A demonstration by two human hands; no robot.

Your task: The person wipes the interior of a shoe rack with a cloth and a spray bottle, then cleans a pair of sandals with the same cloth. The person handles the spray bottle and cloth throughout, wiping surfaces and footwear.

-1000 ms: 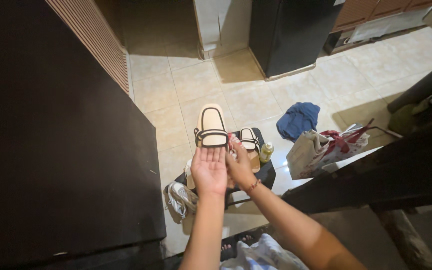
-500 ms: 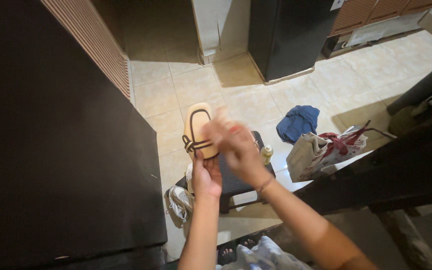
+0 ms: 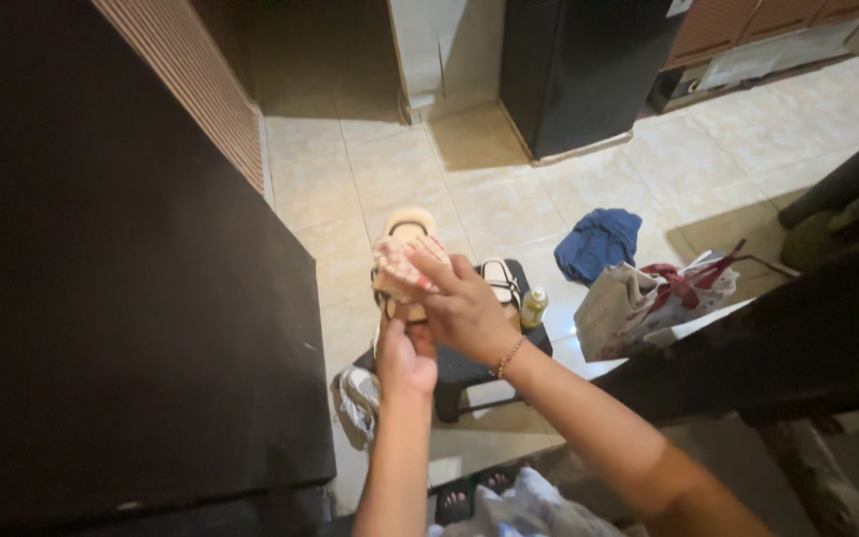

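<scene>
1. Two bare hands meet over a small dark plastic stool (image 3: pixel 469 366) on the tiled floor (image 3: pixel 509 199).
2. Left hand (image 3: pixel 406 358): fingers curled shut around the heel end of a cream flat sandal with dark straps (image 3: pixel 406 227), held upright above the stool.
3. Right hand (image 3: pixel 464 308): fingers pressed together on a red-and-white patterned cloth (image 3: pixel 400 267), flat against the sandal's sole.
4. Its matching cream sandal (image 3: pixel 497 280) lies on the stool, beside a small yellow-green bottle (image 3: pixel 533 304).
5. Nearby on the floor: a crumpled blue cloth (image 3: pixel 599 243), a pale paper bag with red handles (image 3: pixel 638 303), a grey sneaker (image 3: pixel 355 398).
</scene>
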